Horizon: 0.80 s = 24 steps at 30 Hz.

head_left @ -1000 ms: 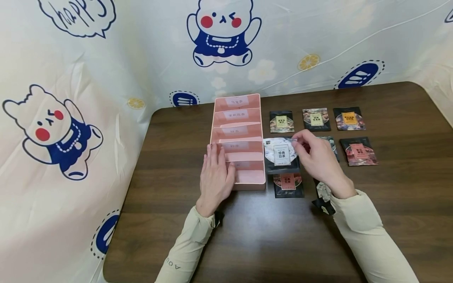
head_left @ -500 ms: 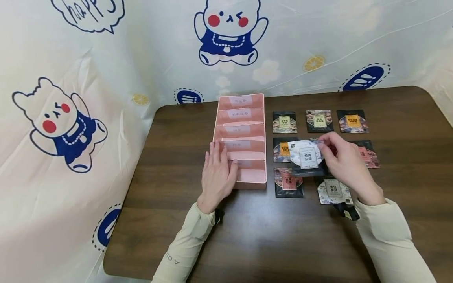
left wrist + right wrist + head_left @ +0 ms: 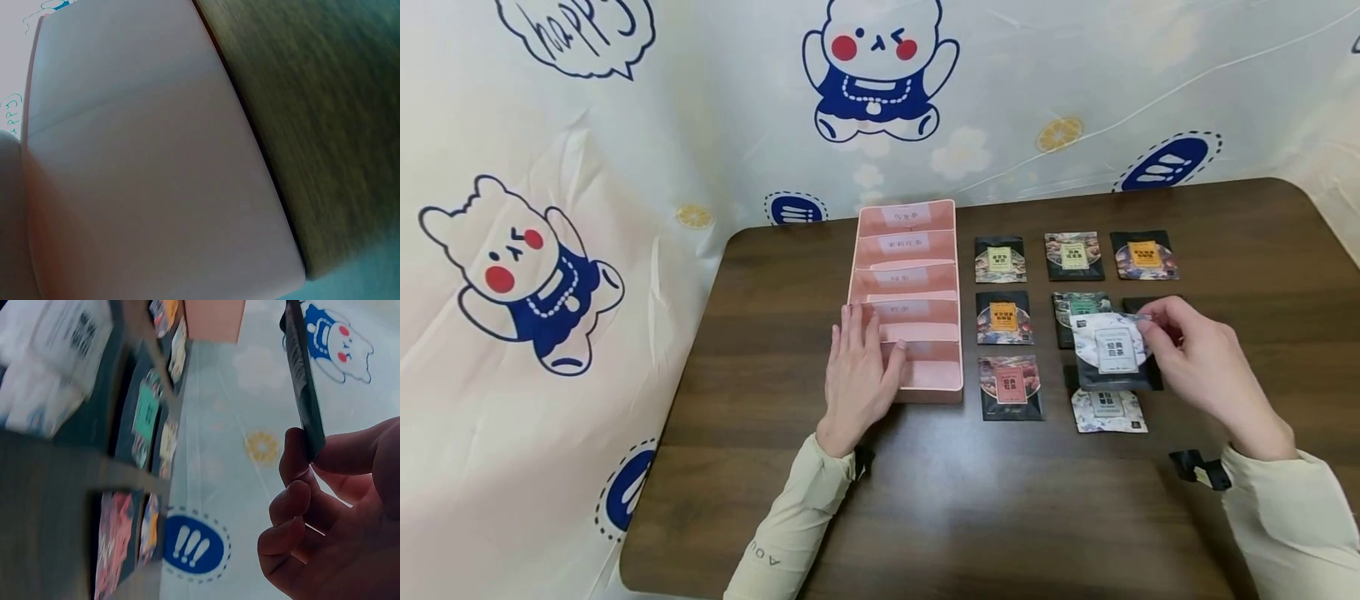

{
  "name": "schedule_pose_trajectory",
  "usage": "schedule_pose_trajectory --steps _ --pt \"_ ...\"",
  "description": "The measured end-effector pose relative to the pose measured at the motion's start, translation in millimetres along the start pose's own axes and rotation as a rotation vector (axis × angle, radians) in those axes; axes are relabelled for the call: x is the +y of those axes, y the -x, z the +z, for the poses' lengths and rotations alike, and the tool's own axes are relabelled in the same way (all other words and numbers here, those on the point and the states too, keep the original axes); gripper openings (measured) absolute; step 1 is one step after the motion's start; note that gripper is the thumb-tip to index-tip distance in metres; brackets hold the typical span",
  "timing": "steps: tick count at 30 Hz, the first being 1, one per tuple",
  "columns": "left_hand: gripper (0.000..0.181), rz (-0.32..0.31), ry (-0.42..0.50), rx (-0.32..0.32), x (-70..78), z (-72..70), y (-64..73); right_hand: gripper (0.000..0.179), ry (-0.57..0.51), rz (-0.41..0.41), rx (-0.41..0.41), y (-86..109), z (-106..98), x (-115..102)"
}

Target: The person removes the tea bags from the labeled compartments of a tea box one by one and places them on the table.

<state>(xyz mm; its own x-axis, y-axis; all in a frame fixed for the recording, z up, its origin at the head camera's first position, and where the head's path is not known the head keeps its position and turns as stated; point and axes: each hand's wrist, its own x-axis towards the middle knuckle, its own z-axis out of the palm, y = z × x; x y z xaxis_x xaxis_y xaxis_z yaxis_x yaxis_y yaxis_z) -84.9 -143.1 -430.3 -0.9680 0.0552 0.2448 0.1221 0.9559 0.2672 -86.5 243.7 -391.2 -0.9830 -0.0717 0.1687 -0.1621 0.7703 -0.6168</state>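
Between thumb and fingers my right hand (image 3: 1213, 367) pinches the right edge of a white-and-black tea sachet (image 3: 1112, 354), its printed face up. That sachet overlaps a green-labelled sachet (image 3: 1060, 315) and a white sachet (image 3: 1108, 418) in the head view. From the right wrist, the held sachet (image 3: 304, 387) appears nearly edge-on. My left hand (image 3: 861, 375) rests with straight fingers on the near left side of a pink compartment box (image 3: 925, 397). The box has labelled dividers, and its pink side wall (image 3: 144, 169) fills much of the left wrist view.
Back row: two yellow-green-labelled sachets (image 3: 1000, 260) (image 3: 1073, 256) and an orange-labelled one (image 3: 1145, 255). Beside the box lie another orange-labelled sachet (image 3: 1004, 317) and a red-labelled sachet (image 3: 1011, 388). A red sachet (image 3: 112, 540) is partly hidden by my right hand in the head view.
My right hand has carried the white-and-black tea sachet rightward, away from the box, uncovering the orange-labelled and red-labelled sachets beside it. My left hand stays on the box.
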Motion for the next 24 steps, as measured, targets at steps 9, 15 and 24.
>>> schedule_pose_trajectory --steps 9,15,24 --pt "0.066 0.017 -0.010 0.009 -0.3 1.6 0.2 0.024 0.070 0.065 -0.060 -0.2 -14.1 26.8" --pt "0.067 0.015 -0.017 0.004 -0.2 2.3 0.2 0.026 0.118 0.105 -0.102 -2.6 -21.1 44.1" --pt "0.070 0.000 -0.019 -0.010 -0.1 2.8 -0.3 0.027 0.153 0.146 -0.176 4.8 -23.4 66.1"
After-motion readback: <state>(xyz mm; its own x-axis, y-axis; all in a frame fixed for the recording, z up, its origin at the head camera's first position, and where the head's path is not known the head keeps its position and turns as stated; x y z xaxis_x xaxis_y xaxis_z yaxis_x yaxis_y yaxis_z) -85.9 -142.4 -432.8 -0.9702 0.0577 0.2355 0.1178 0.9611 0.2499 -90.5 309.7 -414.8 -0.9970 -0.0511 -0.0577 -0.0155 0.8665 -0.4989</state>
